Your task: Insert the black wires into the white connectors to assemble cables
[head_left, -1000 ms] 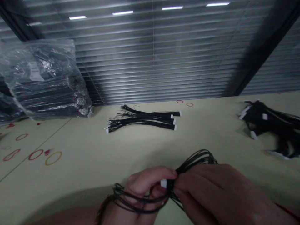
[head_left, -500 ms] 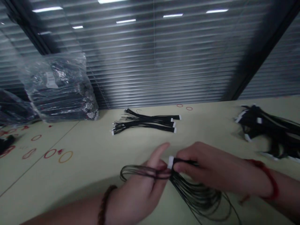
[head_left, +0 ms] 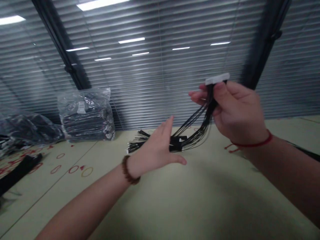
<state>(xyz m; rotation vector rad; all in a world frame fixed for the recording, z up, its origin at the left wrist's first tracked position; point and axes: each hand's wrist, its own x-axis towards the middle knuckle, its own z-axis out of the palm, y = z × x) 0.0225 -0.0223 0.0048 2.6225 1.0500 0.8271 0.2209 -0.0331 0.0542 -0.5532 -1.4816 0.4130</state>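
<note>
Head view: right hand (head_left: 237,113) grip pinches wire harness (head_left: 197,123) just below its white connector (head_left: 217,79); left hand (head_left: 155,151), grip spread, apparently touches the strands.

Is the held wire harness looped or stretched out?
Stretched out: right hand holds the white connector up; black wires run straight down to the left hand.

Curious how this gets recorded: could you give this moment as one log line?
right hand: grips wire harness under white connector, held high | left hand: open, by harness's lower end | table: other harnesses
</note>
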